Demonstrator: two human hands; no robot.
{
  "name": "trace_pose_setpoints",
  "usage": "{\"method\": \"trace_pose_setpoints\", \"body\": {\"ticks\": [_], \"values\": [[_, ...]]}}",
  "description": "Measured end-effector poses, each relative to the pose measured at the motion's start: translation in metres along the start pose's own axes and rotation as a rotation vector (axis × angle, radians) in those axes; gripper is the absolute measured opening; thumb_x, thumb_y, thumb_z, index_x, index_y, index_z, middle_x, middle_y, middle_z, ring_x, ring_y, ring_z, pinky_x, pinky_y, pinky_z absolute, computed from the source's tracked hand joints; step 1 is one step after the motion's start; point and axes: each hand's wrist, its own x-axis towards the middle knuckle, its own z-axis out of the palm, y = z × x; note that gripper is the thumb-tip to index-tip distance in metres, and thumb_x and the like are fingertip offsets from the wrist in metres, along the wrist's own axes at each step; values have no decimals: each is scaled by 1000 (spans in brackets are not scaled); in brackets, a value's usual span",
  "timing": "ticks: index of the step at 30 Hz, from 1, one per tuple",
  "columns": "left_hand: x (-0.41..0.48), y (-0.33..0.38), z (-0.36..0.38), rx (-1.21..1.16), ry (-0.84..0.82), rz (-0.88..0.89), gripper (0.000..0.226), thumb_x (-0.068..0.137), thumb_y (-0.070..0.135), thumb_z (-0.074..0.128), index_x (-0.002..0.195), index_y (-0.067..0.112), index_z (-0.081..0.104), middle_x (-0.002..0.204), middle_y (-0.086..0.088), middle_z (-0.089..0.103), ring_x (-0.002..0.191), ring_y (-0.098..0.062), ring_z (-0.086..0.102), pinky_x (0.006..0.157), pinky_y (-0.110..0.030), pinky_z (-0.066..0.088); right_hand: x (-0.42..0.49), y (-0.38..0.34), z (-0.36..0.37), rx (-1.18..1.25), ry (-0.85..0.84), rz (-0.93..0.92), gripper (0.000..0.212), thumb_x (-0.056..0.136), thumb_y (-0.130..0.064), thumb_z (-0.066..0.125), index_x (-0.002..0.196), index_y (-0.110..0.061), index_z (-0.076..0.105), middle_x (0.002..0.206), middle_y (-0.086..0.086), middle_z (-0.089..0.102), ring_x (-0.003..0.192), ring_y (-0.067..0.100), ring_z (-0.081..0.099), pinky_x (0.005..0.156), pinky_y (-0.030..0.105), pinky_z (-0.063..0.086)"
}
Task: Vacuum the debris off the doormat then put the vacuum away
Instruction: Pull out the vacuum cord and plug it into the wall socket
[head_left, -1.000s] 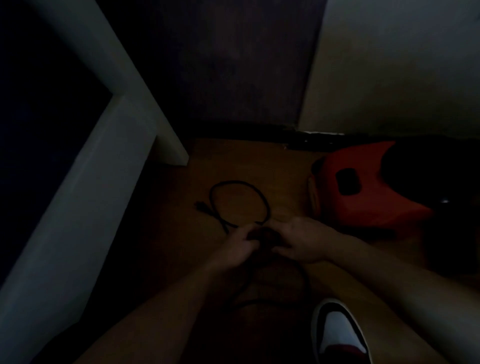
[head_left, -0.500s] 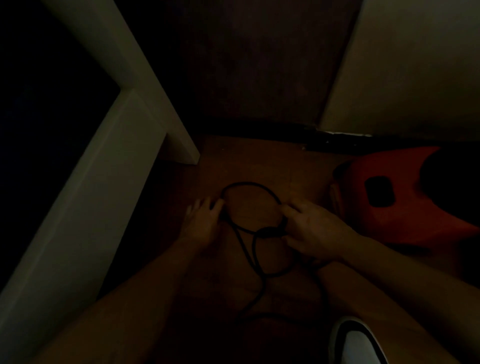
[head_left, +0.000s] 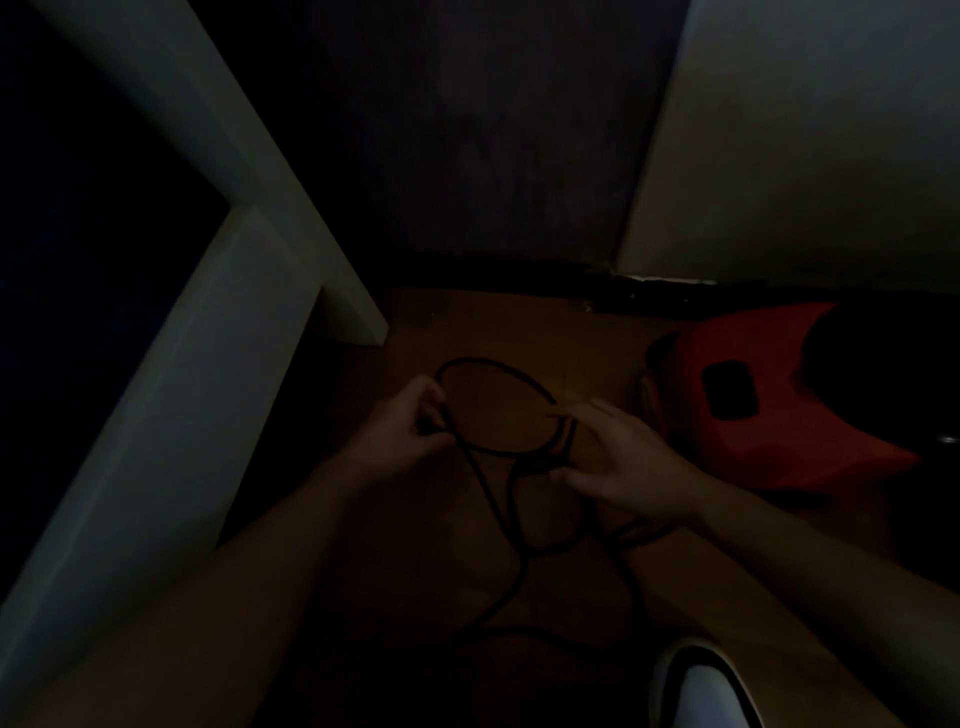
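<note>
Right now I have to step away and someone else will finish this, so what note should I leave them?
Left hand: closed on the black cord at the loop's left side.
Right hand: fingers around the gathered loops on the right.
Red vacuum: on the wooden floor by the wall, right of the hands.
Done: cord partly looped.
Left: finish coiling, stow the vacuum. No doormat in view.

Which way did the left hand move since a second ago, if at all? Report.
Yes. The left hand moved left, toward the white furniture leg, away from the right hand, holding the cord.
</note>
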Motion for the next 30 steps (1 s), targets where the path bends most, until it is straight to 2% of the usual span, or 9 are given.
{"method": "trace_pose_setpoints", "body": {"ticks": [3,7,9,12,15,19,22,25,30], "values": [[0,39,-23,-278,175,-7,48,73,4,83,94,30,49,92,0,66,84,-8,65,73,-18,51,5,-4,-8,39,59,-46,62,87,-47,72,142,-37,44,137,-15,46,136,15,43,112,35,38],[-7,97,-60,-419,205,63,35,71,11,85,96,16,60,92,-1,74,85,-5,69,71,-15,52,23,-46,-35,99,287,-159,53,89,-39,74,136,-29,53,131,-8,55,121,0,51,101,21,43],[-10,125,-78,-490,282,84,27,71,17,85,88,20,64,84,1,74,78,-9,69,66,-17,51,34,-77,-52,172,360,-196,47,90,-40,72,132,-28,56,125,-10,60,117,-1,56,98,22,48],[-19,170,-107,-671,336,125,19,77,13,80,83,18,63,72,-2,72,65,-10,68,53,-17,48,43,-124,-80,284,372,-274,37,91,-43,69,123,-25,62,113,-13,68,107,3,65,91,27,53],[-31,212,-141,-800,340,186,21,76,13,78,91,7,64,75,-8,73,72,-18,71,61,-24,56,44,-170,-113,348,352,-290,29,89,-45,67,114,-31,62,100,-15,72,97,0,68,83,19,53],[-42,256,-184,-865,419,239,36,62,24,84,87,8,63,71,-6,71,65,-19,68,56,-29,56,42,-223,-160,466,365,-297,20,92,-34,69,109,-24,64,89,-2,77,82,12,75,81,35,58],[-51,287,-212,-817,451,323,36,57,29,84,80,12,62,61,1,66,53,-13,62,49,-25,51,37,-262,-196,521,407,-322,18,91,-26,71,106,-17,65,84,6,77,67,23,75,70,32,59],[-56,311,-237,-822,472,392,35,56,32,85,79,15,63,65,-3,68,57,-13,64,56,-28,52,33,-293,-225,553,437,-336,16,92,-18,71,104,-9,65,76,11,73,56,30,70,56,34,56],[-53,334,-260,-889,416,467,34,58,36,90,75,20,66,76,-15,68,70,-29,63,79,-56,54,35,-310,-256,564,495,-375,15,88,-26,71,96,-15,68,69,8,71,48,27,64,46,36,53]]}}
